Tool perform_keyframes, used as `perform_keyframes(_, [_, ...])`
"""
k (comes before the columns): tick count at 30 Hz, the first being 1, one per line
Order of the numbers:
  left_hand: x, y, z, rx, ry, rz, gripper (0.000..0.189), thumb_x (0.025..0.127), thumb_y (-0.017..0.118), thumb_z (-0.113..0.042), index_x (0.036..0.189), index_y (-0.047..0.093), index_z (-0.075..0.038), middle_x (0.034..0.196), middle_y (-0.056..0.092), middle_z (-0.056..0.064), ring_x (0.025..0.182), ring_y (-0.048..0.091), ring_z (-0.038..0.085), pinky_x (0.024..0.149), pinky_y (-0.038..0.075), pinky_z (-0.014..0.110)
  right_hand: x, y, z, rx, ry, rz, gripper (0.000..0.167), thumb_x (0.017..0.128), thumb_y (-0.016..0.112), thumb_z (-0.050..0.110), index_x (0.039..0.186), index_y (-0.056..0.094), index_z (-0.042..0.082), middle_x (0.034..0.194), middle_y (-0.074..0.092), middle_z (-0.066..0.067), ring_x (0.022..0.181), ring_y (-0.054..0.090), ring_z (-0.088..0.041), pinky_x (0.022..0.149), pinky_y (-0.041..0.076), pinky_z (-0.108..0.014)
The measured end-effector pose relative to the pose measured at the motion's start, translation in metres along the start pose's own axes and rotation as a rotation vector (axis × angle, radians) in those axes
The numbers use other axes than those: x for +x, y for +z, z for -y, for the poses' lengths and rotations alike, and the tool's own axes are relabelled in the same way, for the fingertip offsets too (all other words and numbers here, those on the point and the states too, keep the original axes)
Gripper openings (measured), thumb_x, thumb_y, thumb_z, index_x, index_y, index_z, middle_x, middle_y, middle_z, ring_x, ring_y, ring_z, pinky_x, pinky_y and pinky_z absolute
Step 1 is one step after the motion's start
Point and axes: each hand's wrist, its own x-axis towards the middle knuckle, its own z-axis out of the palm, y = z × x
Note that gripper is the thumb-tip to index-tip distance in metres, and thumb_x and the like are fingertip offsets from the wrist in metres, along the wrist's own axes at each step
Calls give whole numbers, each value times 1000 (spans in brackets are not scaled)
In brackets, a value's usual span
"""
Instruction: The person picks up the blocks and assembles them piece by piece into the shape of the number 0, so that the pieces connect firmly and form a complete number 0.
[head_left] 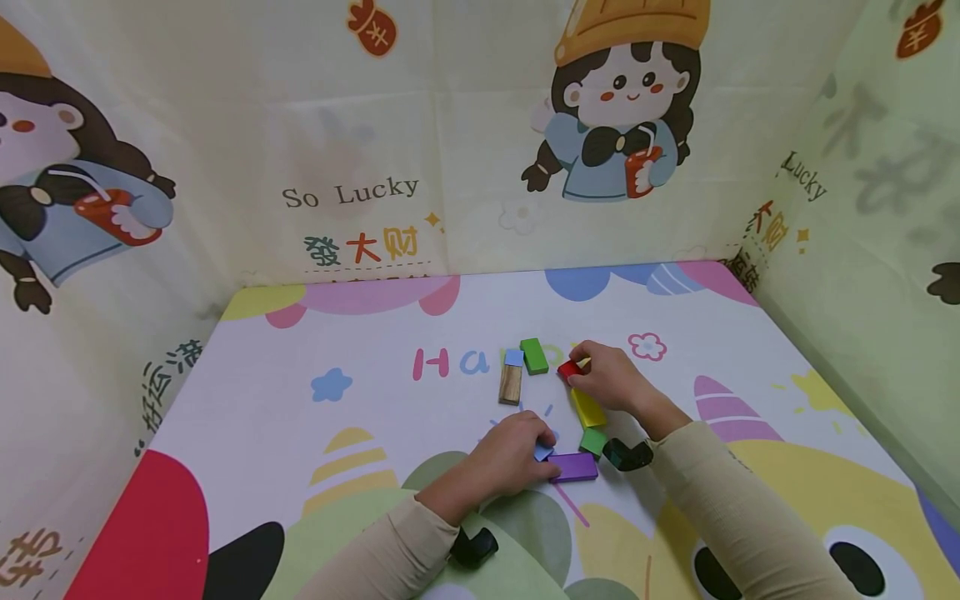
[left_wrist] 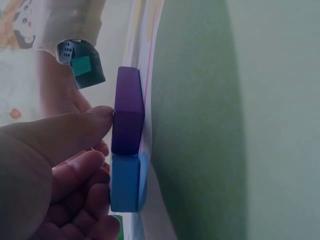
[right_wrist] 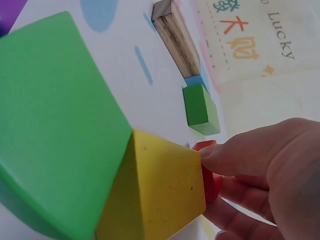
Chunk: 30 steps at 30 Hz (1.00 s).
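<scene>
My right hand (head_left: pixel 611 379) pinches a small red block (head_left: pixel 567 370) between thumb and fingers, at the far end of a yellow block (head_left: pixel 588 409). In the right wrist view the red block (right_wrist: pixel 210 181) meets the yellow block's end. My left hand (head_left: pixel 510 454) has curled fingers at a small blue block (head_left: pixel 542 452), while its thumb touches a purple block (head_left: pixel 576 467). The left wrist view shows the purple block (left_wrist: pixel 128 110) end to end with the blue block (left_wrist: pixel 125 184); some fingertips are hidden. A green block (head_left: pixel 592 442) sits between yellow and purple.
Beyond my left hand lies a wood-grain block (head_left: pixel 510 386) with a light blue block (head_left: pixel 513 357) at its far end. Beside them is another green block (head_left: pixel 534 356). A patterned tabletop (head_left: pixel 262 375) carries everything, with printed cloth walls (head_left: pixel 480 142) around it.
</scene>
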Motion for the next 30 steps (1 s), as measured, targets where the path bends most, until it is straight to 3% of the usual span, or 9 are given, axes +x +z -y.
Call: perform_keyframes(30, [0, 0, 0, 0, 1, 1, 30, 84, 82, -32, 106, 73, -14, 102, 61, -5, 92, 55, 10, 83, 49, 22, 3, 1, 2, -34, 10, -7, 35, 96, 66, 17, 124, 60, -2, 112, 66, -18, 96, 63, -29, 82, 56, -37])
